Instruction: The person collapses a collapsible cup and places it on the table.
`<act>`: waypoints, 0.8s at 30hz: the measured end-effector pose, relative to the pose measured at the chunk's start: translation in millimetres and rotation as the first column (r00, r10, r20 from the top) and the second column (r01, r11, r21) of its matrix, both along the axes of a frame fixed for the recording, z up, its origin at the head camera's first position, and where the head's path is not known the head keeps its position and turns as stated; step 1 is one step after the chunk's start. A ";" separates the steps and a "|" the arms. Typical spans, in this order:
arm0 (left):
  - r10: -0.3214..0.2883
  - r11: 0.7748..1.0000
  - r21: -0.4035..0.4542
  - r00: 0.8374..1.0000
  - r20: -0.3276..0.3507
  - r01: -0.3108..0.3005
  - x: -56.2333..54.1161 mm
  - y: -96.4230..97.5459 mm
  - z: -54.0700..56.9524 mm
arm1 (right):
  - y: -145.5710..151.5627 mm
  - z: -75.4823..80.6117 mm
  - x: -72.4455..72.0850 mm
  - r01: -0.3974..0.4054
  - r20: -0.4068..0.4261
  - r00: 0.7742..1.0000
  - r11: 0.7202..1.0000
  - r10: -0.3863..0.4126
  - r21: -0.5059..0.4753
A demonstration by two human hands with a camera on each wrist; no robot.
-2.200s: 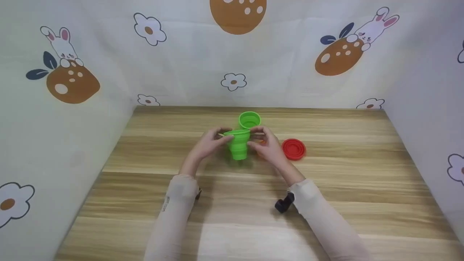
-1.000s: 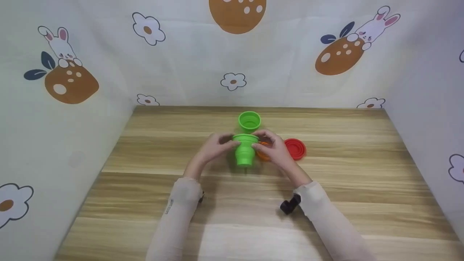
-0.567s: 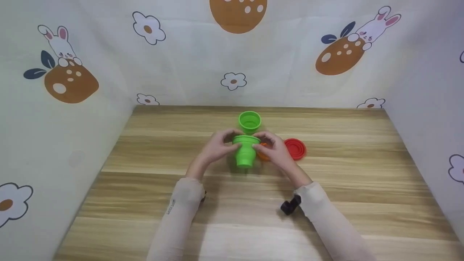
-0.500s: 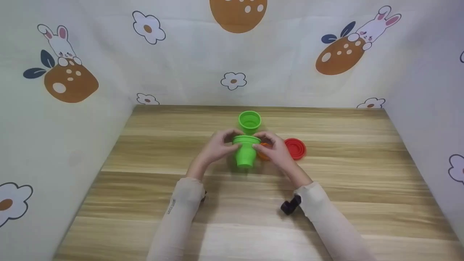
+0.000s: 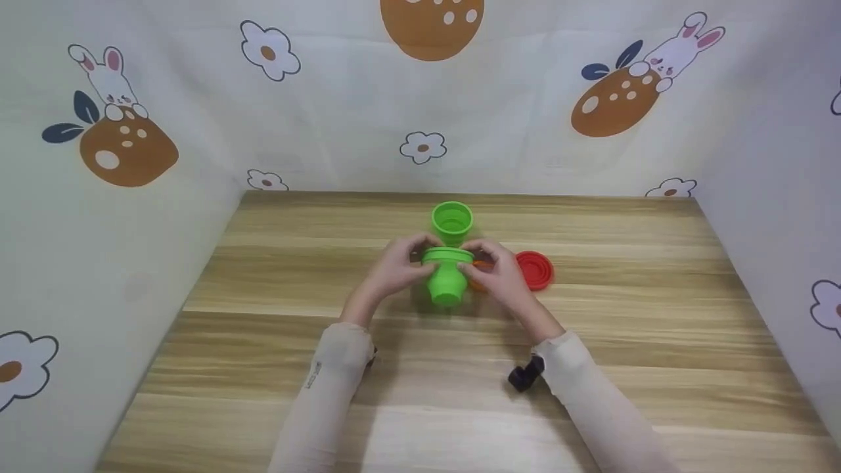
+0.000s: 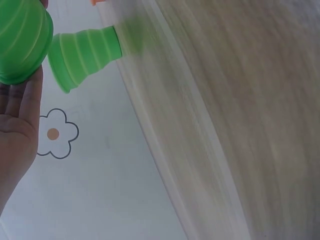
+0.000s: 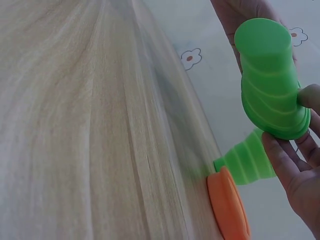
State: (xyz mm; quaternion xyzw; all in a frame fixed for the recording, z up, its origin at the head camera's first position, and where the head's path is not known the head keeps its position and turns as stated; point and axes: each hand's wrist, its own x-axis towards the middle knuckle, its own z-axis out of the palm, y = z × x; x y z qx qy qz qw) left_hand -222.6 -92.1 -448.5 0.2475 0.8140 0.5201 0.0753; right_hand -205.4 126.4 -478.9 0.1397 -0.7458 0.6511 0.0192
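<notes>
Both hands hold a green collapsible cup [image 5: 447, 281] raised above the table, its ribbed wall tilted so the base points toward me. My left hand [image 5: 398, 268] grips the rim's left side, thumb on the wall and fingers behind. On the other side, my right hand [image 5: 497, 270] pinches the rim the same way. In the right wrist view the held cup [image 7: 272, 75] looks bent, with its flat base turned up. A second green collapsible cup [image 5: 453, 217] stands upright and extended just behind. An orange collapsed cup [image 5: 481, 276] lies partly hidden by my right hand.
To the right of my right hand, a red collapsed cup [image 5: 535, 270] lies flat on the wooden table [image 5: 631, 315]. A patterned white cloth [image 5: 355, 112] walls the back and sides. A black wrist device [image 5: 525, 374] hangs under the right sleeve.
The held cup has come slightly right and nearer to me with both hands. Its lower wall now looks shorter and bulges below the rim. The other cups stay put.
</notes>
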 end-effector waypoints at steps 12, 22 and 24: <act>0.022 0.999 -0.028 0.999 -0.040 -0.023 0.7 1.7 -2.3 | -0.1 -0.4 1.8 0.022 -0.040 0.999 0.999 -0.021 0.038; 0.050 0.998 -0.041 0.997 -0.066 -0.053 3.0 2.6 -2.1 | 3.0 -1.5 1.5 0.011 -0.051 0.999 0.998 -0.008 0.058; 0.057 0.997 -0.050 0.996 -0.070 -0.060 2.7 2.6 -2.2 | 4.3 -1.6 1.5 -0.010 -0.039 0.999 0.999 0.011 0.044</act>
